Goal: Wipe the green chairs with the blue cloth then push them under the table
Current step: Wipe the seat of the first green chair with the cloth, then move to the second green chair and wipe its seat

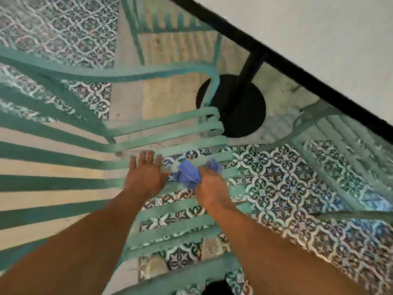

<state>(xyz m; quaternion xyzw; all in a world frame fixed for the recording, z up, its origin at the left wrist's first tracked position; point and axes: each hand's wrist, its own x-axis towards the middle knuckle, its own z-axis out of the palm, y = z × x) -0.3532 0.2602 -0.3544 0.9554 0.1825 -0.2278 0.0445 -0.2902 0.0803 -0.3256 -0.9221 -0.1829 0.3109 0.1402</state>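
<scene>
1. Closest to me, both forearms reach down over the slatted seat of the green chair.
2. My left hand lies flat on a slat, fingers straight and slightly spread, steadying the seat.
3. My right hand is clamped round the bunched blue cloth, pressed on the slats mid-seat.
4. I read this as the wiping step, the seat under way.
5. Next I'd drag the cloth along each slat, then shove the chair toward the white table, whose black base is ahead.
</scene>
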